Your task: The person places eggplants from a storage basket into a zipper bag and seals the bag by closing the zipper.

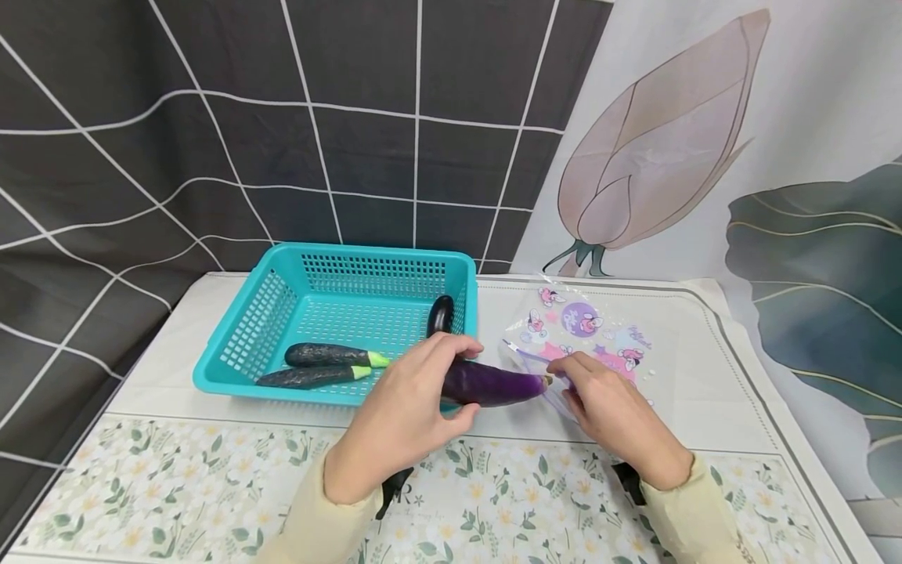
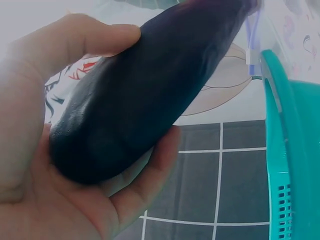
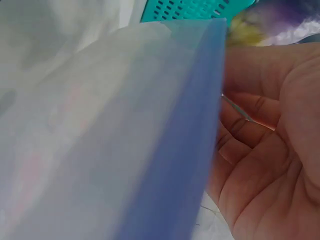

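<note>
My left hand grips a purple eggplant around its thick end, thumb on one side and fingers on the other. In the left wrist view the eggplant lies slanted across the palm. Its stem end points right, at the opening of a clear printed zip bag. The right hand pinches the lilac zip edge of this bag. Close up in the right wrist view, the bag's bluish edge runs past the fingers, and the yellowish stem shows blurred beyond it.
A turquoise basket stands at the left, behind the left hand. Inside lie two dark, rough elongated vegetables with bright green ends and a glossy dark one. A floral mat covers the table's front. Patterned curtains hang behind.
</note>
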The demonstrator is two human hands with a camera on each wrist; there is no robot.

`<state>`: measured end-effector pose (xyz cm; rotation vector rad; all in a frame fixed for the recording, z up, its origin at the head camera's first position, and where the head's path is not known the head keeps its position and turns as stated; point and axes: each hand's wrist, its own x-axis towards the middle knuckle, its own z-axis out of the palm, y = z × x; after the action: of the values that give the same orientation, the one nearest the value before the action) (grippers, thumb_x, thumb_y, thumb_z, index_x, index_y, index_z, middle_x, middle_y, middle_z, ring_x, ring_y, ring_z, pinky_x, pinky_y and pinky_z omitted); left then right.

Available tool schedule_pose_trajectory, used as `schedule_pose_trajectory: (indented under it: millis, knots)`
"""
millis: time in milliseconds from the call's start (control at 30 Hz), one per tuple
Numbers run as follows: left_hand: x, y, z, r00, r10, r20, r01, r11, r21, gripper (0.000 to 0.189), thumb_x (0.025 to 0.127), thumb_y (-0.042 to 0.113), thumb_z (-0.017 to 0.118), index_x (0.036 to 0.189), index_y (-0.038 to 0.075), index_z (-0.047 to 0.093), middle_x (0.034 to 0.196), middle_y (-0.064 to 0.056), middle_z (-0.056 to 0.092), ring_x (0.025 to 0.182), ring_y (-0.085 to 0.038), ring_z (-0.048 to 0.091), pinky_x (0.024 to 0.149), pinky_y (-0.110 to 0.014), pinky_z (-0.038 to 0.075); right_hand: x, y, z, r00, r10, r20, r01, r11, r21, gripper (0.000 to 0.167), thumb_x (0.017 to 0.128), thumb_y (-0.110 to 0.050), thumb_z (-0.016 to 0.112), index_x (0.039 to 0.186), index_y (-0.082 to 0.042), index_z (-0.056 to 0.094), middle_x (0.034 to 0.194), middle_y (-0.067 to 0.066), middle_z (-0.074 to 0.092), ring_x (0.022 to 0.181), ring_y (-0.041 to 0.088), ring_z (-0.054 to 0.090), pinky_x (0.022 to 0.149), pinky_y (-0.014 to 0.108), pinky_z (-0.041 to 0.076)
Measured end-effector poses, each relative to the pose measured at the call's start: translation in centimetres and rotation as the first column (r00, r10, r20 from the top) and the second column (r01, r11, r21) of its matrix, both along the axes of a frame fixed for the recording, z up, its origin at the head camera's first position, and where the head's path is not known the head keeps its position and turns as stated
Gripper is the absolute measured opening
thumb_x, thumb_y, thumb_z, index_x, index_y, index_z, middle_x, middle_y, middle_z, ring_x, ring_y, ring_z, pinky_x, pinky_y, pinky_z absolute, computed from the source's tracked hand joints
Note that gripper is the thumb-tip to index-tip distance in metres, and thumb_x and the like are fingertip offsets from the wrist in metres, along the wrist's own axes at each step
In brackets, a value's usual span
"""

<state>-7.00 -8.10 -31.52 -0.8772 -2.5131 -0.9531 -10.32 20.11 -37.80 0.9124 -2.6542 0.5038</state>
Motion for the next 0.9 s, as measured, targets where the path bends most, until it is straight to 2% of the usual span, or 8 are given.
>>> schedule_pose_trajectory:
  millis: [367,633,900]
  knots:
    - [0.2,0.3,0.2,0.999,-0.002,0.035,0.004,0.999,-0.052,0.056,0.072,0.005,0.078,0.124,0.009,0.057,0.127,-0.002,0.058,0.104,-0.016,0.059,0.085,-0.033,0.053,-0.1,0.0,-0.1,0.999,-0.006,-0.038,0.006,1.0,-0.01,0.033,0.078,0.016,0.066,0.105,-0.003,0.067,0.1,0.007,0.069,0.089,0.024,0.068,0.072,0.042,0.057]
    - [0.2,0.7,-0.2,1.0,-0.022,-0.019,0.022,1.0,-0.015,0.045,0.071,0.001,0.079,0.111,0.009,0.061,0.117,-0.001,0.061,0.094,-0.014,0.058,0.076,-0.027,0.051,-0.1,-0.1,0.0,0.997,-0.008,-0.074,0.006,0.999,-0.038,0.033,0.078,0.016,0.065,0.102,-0.006,0.068,0.097,0.005,0.07,0.086,0.023,0.068,0.069,0.041,0.056]
    - [0.3,1.0,-0.5,0.998,-0.039,-0.053,0.04,0.999,0.006,0.037,0.074,0.002,0.08,0.105,0.009,0.062,0.113,0.0,0.061,0.094,-0.013,0.061,0.078,-0.027,0.054,-0.1,-0.2,0.1,0.997,-0.018,-0.074,0.015,0.999,-0.05,0.031,0.079,0.015,0.066,0.101,-0.007,0.068,0.096,0.004,0.069,0.086,0.022,0.068,0.07,0.041,0.056]
